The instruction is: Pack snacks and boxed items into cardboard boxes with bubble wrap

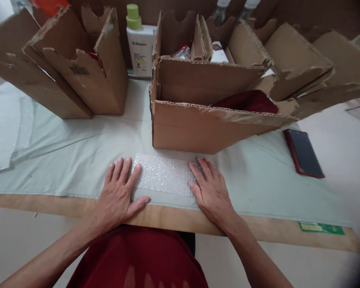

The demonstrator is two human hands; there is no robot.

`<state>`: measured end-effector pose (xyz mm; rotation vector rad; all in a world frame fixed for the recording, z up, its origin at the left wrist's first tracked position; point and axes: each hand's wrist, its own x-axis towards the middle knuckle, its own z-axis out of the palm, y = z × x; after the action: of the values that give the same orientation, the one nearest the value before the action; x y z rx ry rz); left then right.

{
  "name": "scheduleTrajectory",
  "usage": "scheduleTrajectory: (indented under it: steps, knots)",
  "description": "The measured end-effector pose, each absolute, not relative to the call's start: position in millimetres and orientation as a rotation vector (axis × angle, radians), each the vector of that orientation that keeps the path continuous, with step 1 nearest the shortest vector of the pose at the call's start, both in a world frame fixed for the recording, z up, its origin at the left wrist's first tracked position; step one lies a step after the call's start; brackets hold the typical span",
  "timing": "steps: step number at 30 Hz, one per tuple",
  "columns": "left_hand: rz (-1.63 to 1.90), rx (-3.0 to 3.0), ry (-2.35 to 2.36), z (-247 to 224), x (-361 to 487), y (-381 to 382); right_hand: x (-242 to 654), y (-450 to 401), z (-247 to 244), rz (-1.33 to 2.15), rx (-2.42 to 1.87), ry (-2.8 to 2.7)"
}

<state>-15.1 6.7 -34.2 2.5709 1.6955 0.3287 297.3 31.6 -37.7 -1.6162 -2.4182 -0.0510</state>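
Observation:
A rectangular strip of clear bubble wrap (165, 176) lies flat on the pale green cloth, close to the table's front edge. My left hand (120, 194) rests palm down at the strip's left end, fingers spread, one fingertip on its edge and the thumb stretched to the right. At the right end, my right hand (211, 190) lies palm down over the bubble wrap's edge with its fingers apart. Neither hand is gripping anything.
Cardboard holders (198, 128) stand behind the strip, with more cardboard holders (108, 80) at the back left. Between them is a white bottle (142, 50). A phone (306, 154) lies right; more bubble wrap (3, 124) lies left.

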Motion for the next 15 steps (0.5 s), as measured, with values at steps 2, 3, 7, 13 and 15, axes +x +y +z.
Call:
scheduleTrajectory:
  steps: [2,3,7,13,15]
  knots:
    - [0.34,2.564,1.693,-35.1,-16.3,3.9,296.7,30.0,-38.5,-0.052,-1.614,-2.414]
    - [0.348,2.556,1.693,-35.7,-16.8,2.5,296.4,29.4,-39.0,-0.048,-1.617,-2.411]
    - [0.414,2.509,1.676,-35.7,-17.0,0.2,298.5,28.0,-39.2,-0.018,-1.606,-2.395]
    - [0.46,2.561,1.669,-22.4,-18.4,15.6,311.4,30.8,-31.0,0.031,-1.532,-2.264]
    - [0.453,2.6,1.696,-20.8,-23.1,19.5,315.6,30.5,-29.3,0.006,-1.539,-2.234]
